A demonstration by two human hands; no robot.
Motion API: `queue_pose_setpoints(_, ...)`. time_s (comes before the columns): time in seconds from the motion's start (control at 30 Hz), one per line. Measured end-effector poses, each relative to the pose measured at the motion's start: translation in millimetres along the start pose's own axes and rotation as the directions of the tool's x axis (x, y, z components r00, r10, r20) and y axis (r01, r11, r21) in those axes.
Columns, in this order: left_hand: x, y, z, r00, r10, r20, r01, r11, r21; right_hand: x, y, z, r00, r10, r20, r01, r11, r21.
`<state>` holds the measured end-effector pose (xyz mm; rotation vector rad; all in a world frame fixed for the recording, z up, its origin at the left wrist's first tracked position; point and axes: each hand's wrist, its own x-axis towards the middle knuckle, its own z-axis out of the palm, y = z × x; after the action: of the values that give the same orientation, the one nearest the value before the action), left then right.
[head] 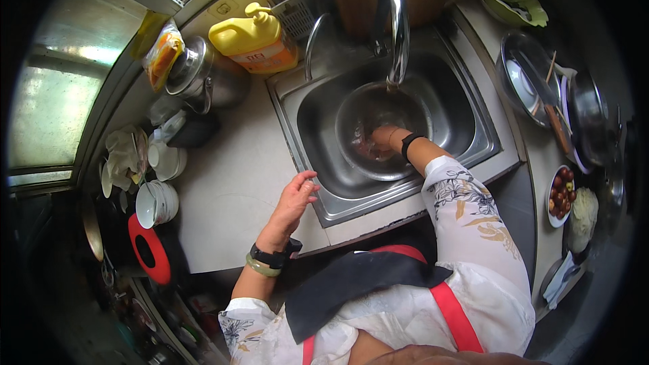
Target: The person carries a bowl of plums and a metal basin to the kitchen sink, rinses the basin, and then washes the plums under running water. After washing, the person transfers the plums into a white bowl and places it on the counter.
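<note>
A round metal basin (345, 154) with water in it sits inside the stainless steel sink (319, 126). My right hand (384, 140) reaches down into this basin. Its fingers are blurred by the water, and whether they grip anything cannot be made out. Something reddish shows in the water beside them. The curved chrome faucet (399, 35) stands over the basin's far side, its spout above the rim. My left hand (295, 195) hovers at the sink's left front rim, fingers loosely bent and apart, holding nothing.
Left of the sink stand a yellow detergent jug (253, 40), a lidded metal pot (223, 81) and stacked white bowls (165, 203). On the right counter are a glass bowl (512, 68), a knife with a wooden handle (556, 129) and a dish of round brown fruit (561, 192).
</note>
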<state>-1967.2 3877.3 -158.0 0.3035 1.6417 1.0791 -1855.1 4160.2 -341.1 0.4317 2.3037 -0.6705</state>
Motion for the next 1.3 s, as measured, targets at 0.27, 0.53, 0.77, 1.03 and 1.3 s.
queue_pose_setpoints(0.27,58.1,-5.4,33.5,0.999,0.024,0.023,-0.021,0.993,-0.12,29.7,9.1,16.5,0.802,0.507,-0.317,-0.494,0.86,0.127)
queue_pose_setpoints(0.53,128.3,-6.2,95.0,0.962,-0.241,0.13,0.27,0.759,-0.592,-46.5,-52.9,-30.3,0.958,-0.032,-0.284,0.261,0.502,0.825)
queue_pose_setpoints(0.77,166.6,-27.2,125.2,0.965,-0.01,0.261,0.25,0.321,-0.914,-90.6,-82.9,-28.3,0.795,0.186,-0.578,0.304,0.703,0.643)
queue_pose_setpoints(1.03,150.8,-27.5,121.3,0.99,-0.096,0.104,0.14,0.567,-0.811,-30.6,0.4,-27.5,0.887,-0.069,-0.457,0.049,0.997,-0.056)
queue_pose_setpoints(1.3,150.3,-26.7,105.4,0.926,-0.368,0.086,0.309,0.606,-0.733,0.5,-16.8,15.2,0.924,0.286,-0.254,-0.161,0.894,0.418)
